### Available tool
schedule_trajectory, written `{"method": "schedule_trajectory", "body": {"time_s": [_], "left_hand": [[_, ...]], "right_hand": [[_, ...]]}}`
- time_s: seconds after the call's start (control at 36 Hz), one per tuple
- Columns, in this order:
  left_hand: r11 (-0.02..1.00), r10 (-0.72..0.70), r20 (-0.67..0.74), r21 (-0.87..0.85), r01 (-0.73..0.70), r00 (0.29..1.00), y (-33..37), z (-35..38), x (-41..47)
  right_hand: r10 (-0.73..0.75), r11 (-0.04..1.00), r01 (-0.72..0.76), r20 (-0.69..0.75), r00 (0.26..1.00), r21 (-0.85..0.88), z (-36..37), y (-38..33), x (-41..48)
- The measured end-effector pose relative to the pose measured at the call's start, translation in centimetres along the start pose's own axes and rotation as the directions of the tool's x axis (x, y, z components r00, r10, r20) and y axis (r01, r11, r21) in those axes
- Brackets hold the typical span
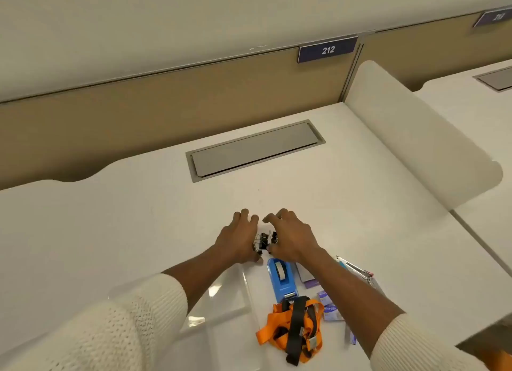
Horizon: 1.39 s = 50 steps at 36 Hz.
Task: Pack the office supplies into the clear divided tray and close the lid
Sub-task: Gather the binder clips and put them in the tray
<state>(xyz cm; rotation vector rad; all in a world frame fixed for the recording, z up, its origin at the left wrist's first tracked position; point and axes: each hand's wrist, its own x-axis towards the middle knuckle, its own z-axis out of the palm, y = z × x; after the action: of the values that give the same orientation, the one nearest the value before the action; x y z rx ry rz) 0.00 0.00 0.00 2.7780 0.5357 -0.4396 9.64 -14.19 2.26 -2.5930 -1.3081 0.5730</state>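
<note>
Your desk (124,218) holds the clear tray (221,296) under your left arm. Right of the tray lie straps (293,329) and a tape holder (282,276). Your left hand (238,237) and right hand (291,237) cup, fingers bent and apart, around small black clips (264,240).

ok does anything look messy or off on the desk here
Nothing is damaged or spilled. The orange and black lanyards lie in a tangled heap beside the blue tape dispenser, and the black binder clips are loose between both hands.
</note>
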Motion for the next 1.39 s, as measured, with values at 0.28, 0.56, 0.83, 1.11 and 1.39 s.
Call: {"method": "schedule_trajectory", "body": {"time_s": [0.28, 0.56, 0.83, 1.11, 1.39], "left_hand": [[0.999, -0.006, 0.015, -0.045, 0.007, 1.000, 0.3, 0.1, 1.5], [0.977, -0.007, 0.023, -0.212, 0.011, 1.000, 0.1, 0.0, 1.5], [0.962, 0.027, -0.056, -0.271, -0.042, 0.998, -0.3, -0.6, 1.2], [0.910, -0.002, -0.146, -0.411, -0.059, 0.989, -0.5, -3.1, -0.2], [0.862, -0.156, -0.175, -0.505, 0.048, 0.972, -2.2, -6.8, -8.6]], "right_hand": [[0.039, 0.999, -0.037, 0.061, 0.997, -0.032, 1.1, 0.1, 1.2], [0.030, 0.999, -0.032, 0.055, 0.998, 0.032, 1.6, -0.2, 2.4], [0.038, 0.992, -0.043, 0.041, 0.998, 0.120, 1.8, 0.4, 2.8], [0.075, 0.970, -0.069, -0.015, 0.997, 0.234, 0.2, 0.4, 2.8], [0.008, 0.935, 0.003, -0.030, 1.000, 0.354, -2.7, -5.6, -1.4]]}}
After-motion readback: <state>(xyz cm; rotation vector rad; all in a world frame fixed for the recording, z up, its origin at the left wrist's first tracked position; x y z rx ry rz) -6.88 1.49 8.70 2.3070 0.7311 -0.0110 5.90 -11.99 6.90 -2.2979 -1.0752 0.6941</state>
